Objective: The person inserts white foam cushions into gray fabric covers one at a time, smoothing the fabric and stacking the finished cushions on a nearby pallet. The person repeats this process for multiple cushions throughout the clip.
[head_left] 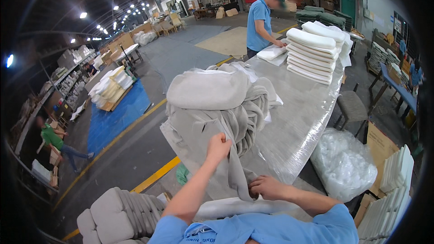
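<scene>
A tall pile of grey fabric covers [217,104] sits on a long table wrapped in clear plastic [298,126]. My left hand [219,146] is closed on a fold of one grey cover [203,162] that hangs over the table's near edge. My right hand [266,187] pinches the lower end of the same cover, close to my chest. A white foam pad [235,208] lies just under the hanging fabric, partly hidden by my arms.
A person in a blue shirt [260,22] stands at the far end beside a stack of white foam cushions [312,52]. Grey cushions [120,214] sit at lower left, a clear plastic bag [343,162] and stool [352,108] at right. A person in green [54,140] bends at left.
</scene>
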A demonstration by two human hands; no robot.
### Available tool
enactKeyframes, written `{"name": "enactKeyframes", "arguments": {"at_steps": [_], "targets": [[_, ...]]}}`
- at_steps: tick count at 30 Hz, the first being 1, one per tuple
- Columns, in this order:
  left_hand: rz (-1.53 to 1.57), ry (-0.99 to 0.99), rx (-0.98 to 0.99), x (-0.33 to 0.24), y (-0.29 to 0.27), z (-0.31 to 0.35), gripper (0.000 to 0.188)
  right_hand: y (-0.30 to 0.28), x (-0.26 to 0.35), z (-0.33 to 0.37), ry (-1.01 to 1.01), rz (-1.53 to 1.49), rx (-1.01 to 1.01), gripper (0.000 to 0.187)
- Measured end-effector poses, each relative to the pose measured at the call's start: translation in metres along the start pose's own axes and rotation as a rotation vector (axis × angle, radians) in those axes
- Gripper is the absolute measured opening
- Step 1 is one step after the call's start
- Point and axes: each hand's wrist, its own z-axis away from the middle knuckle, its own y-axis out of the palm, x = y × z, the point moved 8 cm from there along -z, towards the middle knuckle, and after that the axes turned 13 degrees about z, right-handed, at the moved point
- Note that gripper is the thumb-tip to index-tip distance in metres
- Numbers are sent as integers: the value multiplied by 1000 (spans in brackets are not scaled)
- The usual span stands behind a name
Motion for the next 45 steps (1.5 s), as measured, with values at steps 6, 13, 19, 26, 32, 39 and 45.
{"name": "enactKeyframes", "arguments": {"at_steps": [6,13,19,26,32,39,45], "targets": [[-50,344,-101,-48,9,91,17,-59,-75,-24,638,-667,-469,33],[-17,292,57,-36,46,125,12,-90,-48,-96,550,-443,-277,23],[267,211,68,-39,46,139,45,-70,-84,-78,716,-793,-439,15],[479,-71,-51,-8,-5,113,67,-108,-54,-88,597,-876,-567,15],[1241,-18,122,-83,-65,109,24,-159,-16,-85,492,-729,-640,14],[1475,-61,351,-104,-104,134,23,-103,49,-115,203,-646,-52,18],[540,-233,628,-138,-111,167,22,-155,-49,-125,257,-804,-542,65]]}}
